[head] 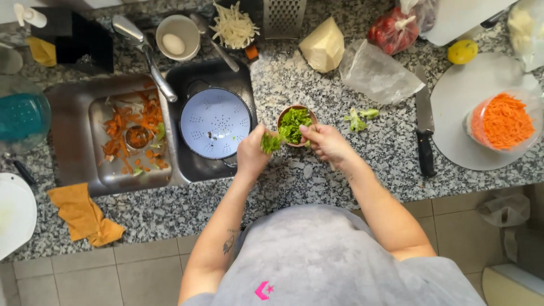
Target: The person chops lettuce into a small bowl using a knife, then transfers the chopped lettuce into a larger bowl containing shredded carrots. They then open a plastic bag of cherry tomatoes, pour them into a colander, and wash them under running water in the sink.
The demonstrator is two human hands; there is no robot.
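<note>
My left hand (252,152) is closed on a small bunch of green leaves (271,143), held just left of a small brown bowl (283,113). The bowl stands on the speckled granite counter (317,175) and is filled with more chopped greens (294,123). My right hand (326,141) pinches at the bowl's near right rim, fingertips touching the greens there. A few green stem scraps (358,119) lie on the counter to the right of the bowl.
A pale blue colander (215,122) sits in the sink, with orange peelings (133,133) in the left basin. A black-handled knife (424,127), a white board (453,113) with a tub of grated carrot (504,120), a cheese wedge (323,45), a grater (284,17) and an orange cloth (85,215) surround them.
</note>
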